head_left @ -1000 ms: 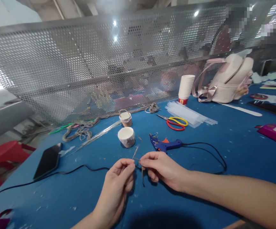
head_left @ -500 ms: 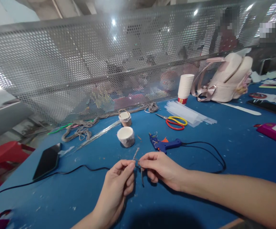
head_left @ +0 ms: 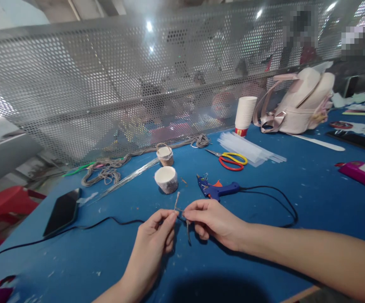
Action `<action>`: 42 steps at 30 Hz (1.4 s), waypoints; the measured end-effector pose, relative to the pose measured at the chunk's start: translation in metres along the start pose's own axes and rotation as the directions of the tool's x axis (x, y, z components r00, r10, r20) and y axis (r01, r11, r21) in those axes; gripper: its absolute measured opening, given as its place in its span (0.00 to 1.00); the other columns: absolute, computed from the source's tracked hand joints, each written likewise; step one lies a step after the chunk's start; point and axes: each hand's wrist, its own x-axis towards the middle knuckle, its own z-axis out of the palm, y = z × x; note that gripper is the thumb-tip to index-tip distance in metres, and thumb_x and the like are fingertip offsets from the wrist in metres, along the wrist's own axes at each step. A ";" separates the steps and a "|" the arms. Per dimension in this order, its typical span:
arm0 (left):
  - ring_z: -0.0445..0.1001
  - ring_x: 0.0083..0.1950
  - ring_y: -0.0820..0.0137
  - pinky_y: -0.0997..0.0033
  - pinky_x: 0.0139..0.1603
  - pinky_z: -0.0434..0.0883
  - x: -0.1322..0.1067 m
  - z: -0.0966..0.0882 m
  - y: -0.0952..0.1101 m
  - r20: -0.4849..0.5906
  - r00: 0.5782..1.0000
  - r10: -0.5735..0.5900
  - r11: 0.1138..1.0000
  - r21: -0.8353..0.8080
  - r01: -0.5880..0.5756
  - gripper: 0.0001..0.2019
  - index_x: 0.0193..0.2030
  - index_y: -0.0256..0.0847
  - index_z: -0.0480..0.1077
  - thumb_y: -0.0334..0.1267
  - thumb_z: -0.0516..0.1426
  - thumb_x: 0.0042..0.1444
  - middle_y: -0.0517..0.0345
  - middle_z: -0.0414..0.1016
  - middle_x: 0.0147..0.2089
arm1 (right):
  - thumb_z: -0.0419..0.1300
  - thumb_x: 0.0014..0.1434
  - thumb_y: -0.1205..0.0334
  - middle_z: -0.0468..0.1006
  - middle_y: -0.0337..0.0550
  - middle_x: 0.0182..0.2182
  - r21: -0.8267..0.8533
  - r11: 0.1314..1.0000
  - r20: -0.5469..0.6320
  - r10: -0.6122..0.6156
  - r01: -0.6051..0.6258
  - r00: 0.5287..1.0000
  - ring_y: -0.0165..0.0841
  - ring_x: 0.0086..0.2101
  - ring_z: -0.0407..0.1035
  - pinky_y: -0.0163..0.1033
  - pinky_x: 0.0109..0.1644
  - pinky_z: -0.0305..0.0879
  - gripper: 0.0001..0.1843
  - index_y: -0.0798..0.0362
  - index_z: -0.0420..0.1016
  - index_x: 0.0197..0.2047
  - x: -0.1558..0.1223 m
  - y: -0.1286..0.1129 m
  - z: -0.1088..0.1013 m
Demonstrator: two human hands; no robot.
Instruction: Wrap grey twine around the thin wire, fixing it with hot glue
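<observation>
Near the table's front, both hands pinch a short thin grey cord. My left hand closes thumb and forefinger on it, and a pale twisted end sticks up above the fingertips. On the other side, my right hand pinches the cord too, with a darker end hanging below its fingers. A small gap lies between the hands. Beyond them stand a white-wrapped paper cup and a smaller cup with a cord handle. A blue hot glue gun lies just past my right hand.
Red-and-yellow-handled scissors lie beside translucent strips. Stacked paper cups and a pink backpack stand along the mesh partition. At left are a phone, a black cable and bundled grey cord.
My left hand has shifted slightly left, away from my right hand, widening the gap between the fingertips. The upright cord end moved with it. My right hand stays about where it was.
</observation>
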 end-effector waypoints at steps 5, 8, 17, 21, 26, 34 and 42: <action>0.50 0.20 0.79 0.78 0.19 0.51 0.002 -0.002 -0.001 -0.030 0.997 0.074 0.987 0.142 -0.069 0.16 0.31 0.36 0.71 0.50 0.58 0.52 0.68 0.55 0.18 | 0.64 0.46 0.60 0.63 0.28 0.11 0.005 1.000 -0.003 0.013 -0.013 1.000 0.21 0.13 0.54 0.29 0.16 0.51 0.09 0.56 0.71 0.28 -0.001 0.000 0.001; 0.53 0.21 0.77 0.77 0.21 0.53 0.001 -0.002 -0.001 -0.041 0.994 0.105 0.978 0.188 -0.095 0.16 0.33 0.37 0.71 0.50 0.58 0.53 0.68 0.56 0.18 | 0.63 0.46 0.60 0.64 0.29 0.12 0.006 1.000 0.002 0.011 -0.011 1.000 0.20 0.12 0.54 0.29 0.16 0.51 0.09 0.56 0.71 0.28 -0.001 0.000 0.000; 0.53 0.21 0.78 0.78 0.21 0.52 -0.003 -0.002 -0.003 -0.070 0.992 0.102 0.991 0.093 -0.096 0.15 0.36 0.38 0.70 0.49 0.60 0.51 0.68 0.57 0.18 | 0.61 0.47 0.60 0.69 0.33 0.18 0.030 0.999 0.038 0.039 -0.040 0.999 0.19 0.13 0.57 0.28 0.15 0.51 0.08 0.57 0.71 0.24 -0.003 -0.001 0.003; 0.53 0.20 0.79 0.79 0.20 0.53 -0.003 -0.001 -0.003 -0.084 0.991 0.108 0.993 0.050 -0.104 0.13 0.32 0.39 0.68 0.48 0.60 0.51 0.68 0.58 0.18 | 0.61 0.47 0.61 0.69 0.33 0.17 0.031 0.998 0.052 0.046 -0.048 0.998 0.19 0.12 0.57 0.27 0.15 0.51 0.08 0.57 0.71 0.25 -0.002 0.002 0.003; 0.52 0.20 0.80 0.80 0.19 0.52 -0.002 0.001 -0.001 -0.071 0.995 0.072 0.996 -0.040 -0.075 0.12 0.31 0.39 0.68 0.46 0.61 0.51 0.69 0.58 0.18 | 0.61 0.48 0.60 0.69 0.33 0.17 0.035 0.997 0.084 0.063 -0.066 0.994 0.19 0.12 0.57 0.27 0.15 0.51 0.08 0.57 0.70 0.25 -0.001 0.006 0.002; 0.50 0.18 0.83 0.82 0.17 0.49 -0.004 0.004 0.004 -0.024 1.000 -0.011 0.989 -0.151 0.007 0.12 0.31 0.38 0.68 0.45 0.62 0.50 0.68 0.61 0.19 | 0.60 0.49 0.60 0.68 0.32 0.15 0.028 0.996 0.118 0.075 -0.079 0.990 0.20 0.12 0.57 0.27 0.14 0.50 0.10 0.57 0.69 0.23 -0.004 0.007 0.005; 0.52 0.17 0.82 0.81 0.17 0.50 -0.007 0.004 0.003 -0.058 0.996 0.074 0.995 -0.057 -0.078 0.14 0.30 0.38 0.68 0.46 0.63 0.47 0.66 0.65 0.18 | 0.61 0.48 0.60 0.67 0.32 0.15 0.031 0.996 0.108 0.084 -0.088 0.991 0.20 0.12 0.57 0.28 0.14 0.50 0.10 0.57 0.68 0.23 -0.003 0.006 0.005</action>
